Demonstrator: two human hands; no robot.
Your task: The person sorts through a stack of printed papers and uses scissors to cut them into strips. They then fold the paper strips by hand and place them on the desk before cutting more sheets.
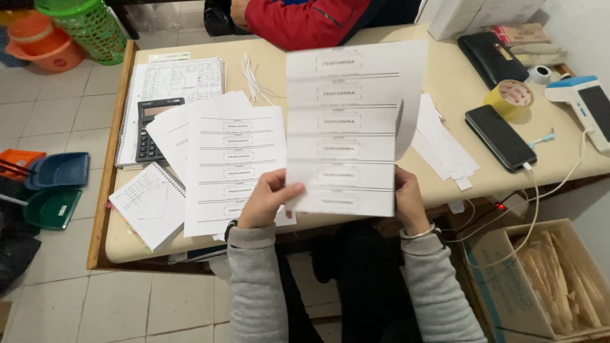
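Observation:
I hold up a white sheet of printed label strips (346, 127) over the table's near edge. My left hand (267, 200) pinches its lower left corner, thumb on the front. Behind the lower right edge, my right hand (410, 203) grips the paper; the sheet's right side curls back. A similar printed sheet (234, 168) lies flat on the beige table (445, 76) just left of my left hand, on top of other loose sheets.
A calculator (152, 127) and spiral notebooks (149, 206) lie at the left. A black phone (500, 136), yellow tape roll (509, 96), black wallet and handheld device sit at the right. A person in a red sleeve (298, 22) leans across the table. A cardboard box (540, 279) stands on the floor.

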